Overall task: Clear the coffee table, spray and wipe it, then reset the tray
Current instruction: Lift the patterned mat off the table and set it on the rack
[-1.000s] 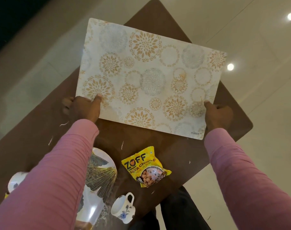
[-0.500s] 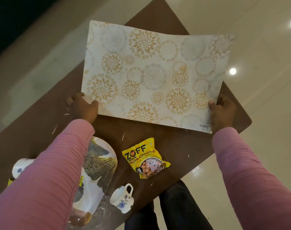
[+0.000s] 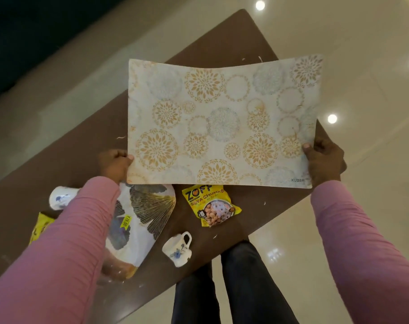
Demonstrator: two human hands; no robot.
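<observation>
Our left hand [image 3: 114, 163] and right hand [image 3: 322, 160] grip the placemat's [image 3: 222, 122] near corners above the desk [image 3: 86, 148], probably to clear it.

Mat corner: KUBER, on the cream floral rectangular placemat [image 3: 222, 122] I hold.
Packet: ZOFF, SOYA CHUNKS, 10, on the yellow plastic snack pouch [image 3: 210, 206].
Tray: small yellow sticker [image 3: 126, 221] on the white fan-patterned tray [image 3: 152, 206], digits unclear to me.
</observation>
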